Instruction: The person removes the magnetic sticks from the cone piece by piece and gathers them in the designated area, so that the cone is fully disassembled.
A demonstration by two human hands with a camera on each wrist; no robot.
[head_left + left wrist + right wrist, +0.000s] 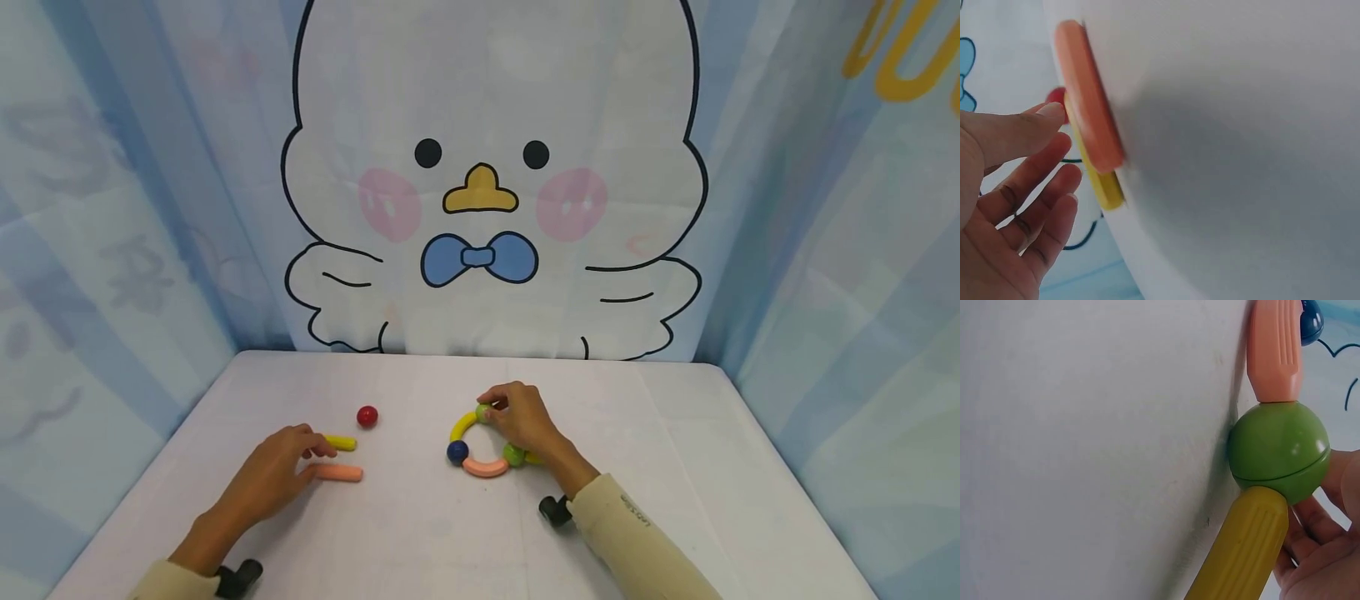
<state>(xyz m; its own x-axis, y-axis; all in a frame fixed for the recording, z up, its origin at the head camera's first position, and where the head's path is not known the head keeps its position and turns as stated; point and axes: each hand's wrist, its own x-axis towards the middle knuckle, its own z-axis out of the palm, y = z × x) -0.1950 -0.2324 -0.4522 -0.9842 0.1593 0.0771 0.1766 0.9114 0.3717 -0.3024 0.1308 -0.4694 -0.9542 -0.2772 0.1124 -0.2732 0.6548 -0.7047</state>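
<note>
Pale-blue printed curtains (795,333) back a white table (420,542) bearing a ring-shaped chain (485,469) of coloured plastic balls and rods. The right hand (523,415) pinches the chain's far, light-green plastic ball (482,412); a sideways tug could probably unseat a joint. Left of the chain, the left hand (276,468) spreads its fingers near a salmon-coloured plastic rod (340,473). Cropped yellow lettering (911,79) right of the chain and the beige sleeve's (637,537) print are unreadable.

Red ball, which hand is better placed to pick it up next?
Likely the left hand: it seems to hold nothing and is nearer the red ball, while the right hand pinches a green ball.
</note>
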